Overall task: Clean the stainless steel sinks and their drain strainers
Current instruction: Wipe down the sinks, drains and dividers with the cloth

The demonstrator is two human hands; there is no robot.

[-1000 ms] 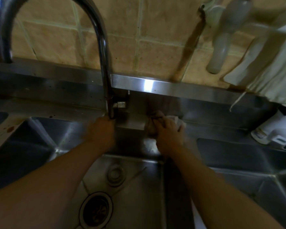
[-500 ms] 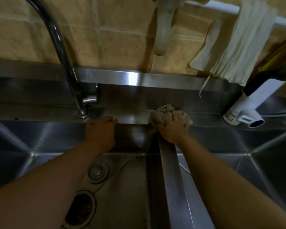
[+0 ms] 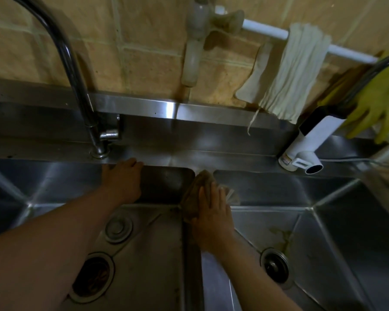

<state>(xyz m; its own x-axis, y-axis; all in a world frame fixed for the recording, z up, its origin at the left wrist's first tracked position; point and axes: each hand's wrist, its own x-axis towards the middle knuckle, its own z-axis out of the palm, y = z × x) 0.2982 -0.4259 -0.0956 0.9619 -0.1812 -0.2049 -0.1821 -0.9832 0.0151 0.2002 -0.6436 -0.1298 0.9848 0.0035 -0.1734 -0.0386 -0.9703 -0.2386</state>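
Two stainless steel basins lie below me, split by a narrow divider (image 3: 192,265). My right hand (image 3: 211,212) presses a brownish cloth (image 3: 197,187) flat on the far end of that divider. My left hand (image 3: 121,182) rests spread on the back rim of the left sink (image 3: 157,254), holding nothing. In the left sink sit an open drain hole (image 3: 91,277) and a loose round strainer lid (image 3: 118,228). The right sink (image 3: 323,254) has a drain strainer (image 3: 275,267) in place, with a yellowish stain (image 3: 281,237) above it.
A curved chrome faucet (image 3: 94,131) stands behind the left sink. On the tiled wall hangs a white tap (image 3: 193,52) and a rail with a pale towel (image 3: 294,72). A white bottle-like device (image 3: 305,151) and yellow rubber gloves (image 3: 377,104) sit at the back right.
My right hand has slid the cloth from the back ledge toward me onto the divider. My view has shifted right and down, bringing the right sink's drain into sight. My left hand stays on the rim.
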